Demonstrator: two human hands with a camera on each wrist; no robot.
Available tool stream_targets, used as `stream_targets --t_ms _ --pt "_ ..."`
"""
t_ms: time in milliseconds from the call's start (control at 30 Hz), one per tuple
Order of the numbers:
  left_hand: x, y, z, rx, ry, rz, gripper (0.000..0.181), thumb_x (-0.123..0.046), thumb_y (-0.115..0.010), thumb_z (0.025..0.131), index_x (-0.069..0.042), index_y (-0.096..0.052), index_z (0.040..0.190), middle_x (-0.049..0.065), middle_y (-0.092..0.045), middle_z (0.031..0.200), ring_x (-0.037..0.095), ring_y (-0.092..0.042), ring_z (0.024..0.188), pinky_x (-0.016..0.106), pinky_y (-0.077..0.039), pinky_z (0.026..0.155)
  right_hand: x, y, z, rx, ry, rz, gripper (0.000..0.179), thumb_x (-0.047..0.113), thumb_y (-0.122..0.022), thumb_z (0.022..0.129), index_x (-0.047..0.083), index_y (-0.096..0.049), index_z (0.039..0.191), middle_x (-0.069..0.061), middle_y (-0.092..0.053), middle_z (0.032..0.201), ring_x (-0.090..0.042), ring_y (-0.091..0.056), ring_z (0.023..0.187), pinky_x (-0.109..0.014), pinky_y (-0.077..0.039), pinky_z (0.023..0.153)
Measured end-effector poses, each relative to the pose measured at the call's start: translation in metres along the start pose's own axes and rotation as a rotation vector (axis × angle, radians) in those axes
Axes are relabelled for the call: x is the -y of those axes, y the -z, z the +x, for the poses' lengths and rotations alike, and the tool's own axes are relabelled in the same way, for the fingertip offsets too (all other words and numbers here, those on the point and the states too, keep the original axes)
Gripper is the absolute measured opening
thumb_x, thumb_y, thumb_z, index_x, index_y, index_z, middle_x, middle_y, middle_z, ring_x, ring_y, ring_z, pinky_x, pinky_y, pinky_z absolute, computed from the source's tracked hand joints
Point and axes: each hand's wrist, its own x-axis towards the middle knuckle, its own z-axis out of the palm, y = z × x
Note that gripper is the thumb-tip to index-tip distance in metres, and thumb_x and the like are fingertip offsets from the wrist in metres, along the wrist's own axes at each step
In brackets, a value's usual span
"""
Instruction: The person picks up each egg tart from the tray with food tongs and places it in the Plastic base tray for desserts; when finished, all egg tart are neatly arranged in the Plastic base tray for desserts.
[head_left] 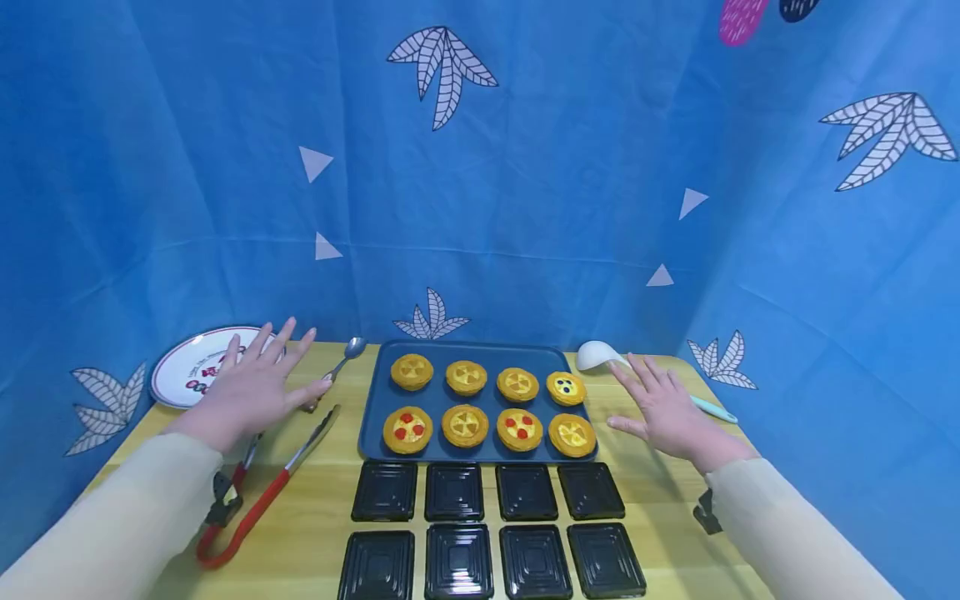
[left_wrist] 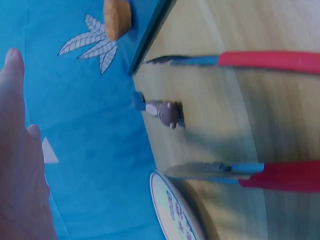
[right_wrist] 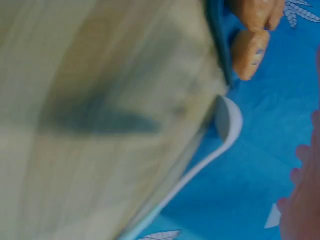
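My left hand (head_left: 251, 383) hovers with fingers spread over the table's left side, holding nothing. Below and around it are red-handled tongs (head_left: 258, 508), a spoon (head_left: 348, 354) whose handle ends in a small brown animal figure (left_wrist: 169, 114), and a white oval plate (head_left: 180, 367) with a red pattern. On the right, my right hand (head_left: 667, 408) is also spread and holds nothing, in front of a white ladle (head_left: 595, 354) with a pale teal handle. Between the hands lies a dark blue baking tray (head_left: 480, 348) bearing two rows of tarts (head_left: 465, 426).
Two rows of square black plastic trays (head_left: 459, 560) lie on the wooden table (head_left: 300, 542) in front of the baking tray. Blue cloth (head_left: 525, 167) with white leaf prints hangs behind the table and at both sides.
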Motion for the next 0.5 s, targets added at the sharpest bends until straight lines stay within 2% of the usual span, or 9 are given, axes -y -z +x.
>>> stream_targets --t_ms 133,333,500 --pt "0.012 0.002 -0.008 -0.016 0.027 -0.03 0.092 -0.073 -0.034 0.094 -0.015 -0.005 0.16 0.018 0.009 0.162 0.044 0.015 0.144 0.062 0.021 0.104 -0.005 -0.014 0.0 0.09 0.004 0.07 0.092 0.056 -0.071 0.084 0.01 -0.033 0.154 -0.027 -0.02 0.157 -0.056 -0.018 0.138 -0.072 -0.011 0.106" --pt "0.021 -0.007 -0.021 -0.001 0.038 -0.084 0.09 -0.07 -0.035 0.096 -0.016 -0.003 0.16 0.022 0.007 0.161 0.049 0.008 0.144 0.067 0.017 0.104 -0.018 -0.036 -0.005 0.229 -0.024 0.171 0.091 0.058 -0.072 0.082 0.009 -0.039 0.151 -0.032 -0.025 0.153 -0.059 -0.019 0.136 -0.073 -0.015 0.104" --pt "0.027 -0.012 -0.033 0.008 0.059 -0.116 0.087 -0.068 -0.035 0.097 -0.015 -0.007 0.16 0.024 0.004 0.161 0.05 0.006 0.143 0.069 0.011 0.105 -0.025 -0.046 0.003 0.267 -0.052 0.254 0.088 0.057 -0.071 0.084 0.01 -0.039 0.152 -0.033 -0.023 0.154 -0.059 -0.018 0.136 -0.074 -0.015 0.103"
